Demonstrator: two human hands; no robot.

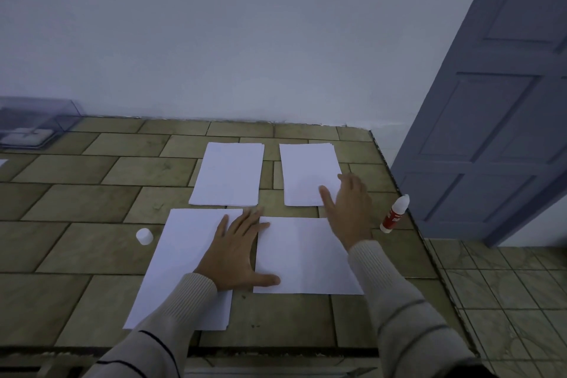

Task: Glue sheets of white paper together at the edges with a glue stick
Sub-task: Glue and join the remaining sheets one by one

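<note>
Several white paper sheets lie on the tiled tabletop (92,248): a near-left sheet (178,270), a near-right sheet (306,258), a far-left stack (228,173) and a far-right stack (308,169). My left hand (237,252) lies flat with spread fingers across the near-left sheet's right edge, thumb on the near-right sheet. My right hand (348,209) hovers open over the far-right stack's near right corner. An uncapped glue stick (394,214), white with a red label, stands by the table's right edge. Its white cap (144,236) sits left of the near-left sheet.
A clear plastic box (33,123) stands at the far left against the white wall. A grey-blue panelled door (497,107) is right of the table, above a tiled floor (503,291). The table's right edge (408,212) runs just past the glue stick.
</note>
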